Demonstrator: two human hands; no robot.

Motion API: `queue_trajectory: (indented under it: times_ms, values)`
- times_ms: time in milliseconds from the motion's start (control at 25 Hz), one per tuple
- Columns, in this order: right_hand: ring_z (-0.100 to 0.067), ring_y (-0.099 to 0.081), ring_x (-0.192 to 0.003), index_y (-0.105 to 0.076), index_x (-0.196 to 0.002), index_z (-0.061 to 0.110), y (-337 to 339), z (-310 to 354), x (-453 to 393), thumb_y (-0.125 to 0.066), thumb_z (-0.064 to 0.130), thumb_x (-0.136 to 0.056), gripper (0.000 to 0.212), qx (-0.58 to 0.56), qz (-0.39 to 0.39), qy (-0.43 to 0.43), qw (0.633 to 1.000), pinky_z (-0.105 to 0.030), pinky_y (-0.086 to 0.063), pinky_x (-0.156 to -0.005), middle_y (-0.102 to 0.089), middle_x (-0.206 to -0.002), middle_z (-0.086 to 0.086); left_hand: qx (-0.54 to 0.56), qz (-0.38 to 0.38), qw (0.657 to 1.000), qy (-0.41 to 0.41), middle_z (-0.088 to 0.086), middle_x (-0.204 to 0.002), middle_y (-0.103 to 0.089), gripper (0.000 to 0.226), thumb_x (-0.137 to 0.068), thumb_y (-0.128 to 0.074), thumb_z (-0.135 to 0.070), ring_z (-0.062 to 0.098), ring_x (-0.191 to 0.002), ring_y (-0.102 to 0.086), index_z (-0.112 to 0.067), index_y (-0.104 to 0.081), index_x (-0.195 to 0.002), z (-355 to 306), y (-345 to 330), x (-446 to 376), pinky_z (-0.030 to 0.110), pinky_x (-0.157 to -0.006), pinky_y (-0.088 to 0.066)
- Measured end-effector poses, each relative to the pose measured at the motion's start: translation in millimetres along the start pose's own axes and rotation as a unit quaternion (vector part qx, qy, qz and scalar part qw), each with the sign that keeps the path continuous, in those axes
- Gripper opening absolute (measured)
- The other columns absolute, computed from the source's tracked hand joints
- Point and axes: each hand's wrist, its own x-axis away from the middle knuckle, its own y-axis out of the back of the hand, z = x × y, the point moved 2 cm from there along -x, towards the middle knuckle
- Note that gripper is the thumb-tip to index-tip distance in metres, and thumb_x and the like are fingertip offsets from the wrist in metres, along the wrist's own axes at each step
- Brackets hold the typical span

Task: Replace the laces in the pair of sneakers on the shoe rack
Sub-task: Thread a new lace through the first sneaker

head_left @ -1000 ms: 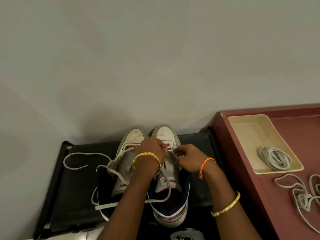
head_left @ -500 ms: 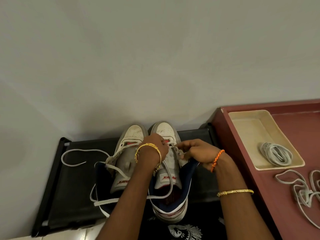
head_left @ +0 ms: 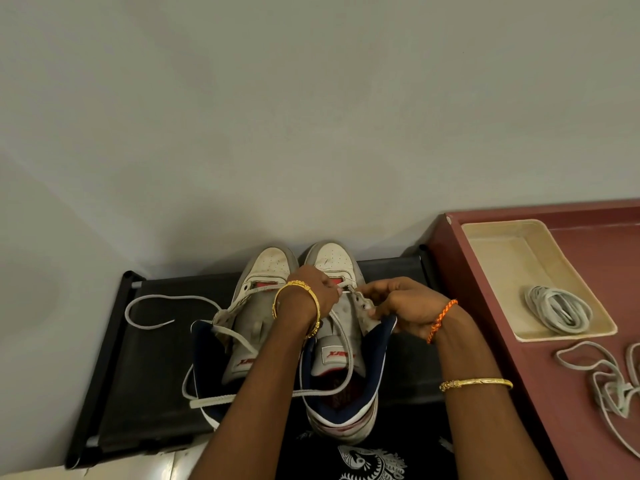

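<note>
From the head view, both hands were down at the right sneaker (head_left: pixel 341 344), one of two sneakers standing side by side on the black shoe rack (head_left: pixel 138 382), toes to the wall. The left hand (head_left: pixel 317 289), fingers curled, pinched the lace (head_left: pixel 341 341) at the lower eyelets; the right hand (head_left: pixel 403 306), just beside it, gripped the eyelet flap between thumb and fingers. The lace looked soft, light and floppy, so I'd judge it best taken near its stiff tip, close to the eyelet. The left sneaker (head_left: pixel 256 306), beside the left grip, trailed a loose lace (head_left: pixel 149 306) over the rack. Right of the right grip, on the maroon desk (head_left: pixel 554 393), one cream tray (head_left: pixel 498 258) held one coiled lace bundle (head_left: pixel 557 308); loose laces (head_left: pixel 602 379) lay near it, count unclear.
</note>
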Motion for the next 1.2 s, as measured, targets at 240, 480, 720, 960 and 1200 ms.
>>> queue_trajectory:
  times_ms: [240,480,720,960,1200]
  values:
    - [-0.014,-0.059,-0.077,-0.066,-0.097,0.01,2.0,-4.1,-2.5,-0.036,-0.021,-0.086,0.044,-0.038,0.021,0.001,0.999,-0.025,-0.054,-0.055,-0.061,-0.09,-0.007,0.014,-0.008,1.0,-0.014,0.009,-0.107,-0.069,0.023,-0.086,-0.065,-0.023,0.024,-0.102,-0.061,-0.009,-0.073,-0.103,1.2,0.3,0.4,0.028,-0.089,-0.046]
    - [-0.016,-0.061,-0.079,-0.065,-0.102,0.008,4.9,-6.4,-5.9,-0.039,-0.02,-0.086,0.042,-0.05,0.03,0.002,0.998,-0.025,-0.055,-0.055,-0.061,-0.094,-0.009,-0.069,-0.025,0.997,-0.027,0.01,-0.098,-0.07,0.028,-0.09,-0.057,-0.028,0.026,-0.095,-0.063,-0.008,-0.072,-0.101,3.5,-5.4,-5.6,0.036,-0.088,-0.051]
    - [-0.018,-0.061,-0.083,-0.064,-0.104,0.009,6.8,-8.1,-7.8,-0.039,-0.02,-0.086,0.043,-0.061,0.03,-0.001,0.998,-0.025,-0.055,-0.055,-0.061,-0.098,-0.01,-0.067,-0.048,0.997,0.002,0.007,-0.095,-0.07,0.026,-0.087,-0.059,-0.032,0.026,-0.093,-0.063,-0.011,-0.071,-0.099,5.9,-12.3,-11.1,0.043,-0.091,-0.05]
    - [-0.021,-0.062,-0.085,-0.061,-0.113,0.007,10.2,-10.2,-7.6,-0.037,-0.02,-0.086,0.045,-0.085,0.045,-0.007,0.995,-0.027,-0.057,-0.057,-0.062,-0.1,-0.011,-0.064,-0.051,0.997,0.008,0.006,-0.097,-0.07,0.026,-0.084,-0.062,-0.032,0.025,-0.095,-0.063,-0.012,-0.071,-0.1,3.4,-12.7,-9.8,0.039,-0.089,-0.051]
    - [-0.022,-0.062,-0.086,-0.063,-0.108,0.009,12.7,-10.0,-6.5,-0.039,-0.02,-0.086,0.043,-0.086,0.054,-0.007,0.995,-0.028,-0.058,-0.057,-0.062,-0.103,-0.012,0.003,-0.036,0.998,-0.053,0.009,-0.087,-0.072,0.019,-0.085,-0.064,-0.024,0.024,-0.085,-0.065,-0.009,-0.075,-0.091,6.8,-5.2,-1.8,0.034,-0.081,-0.055]
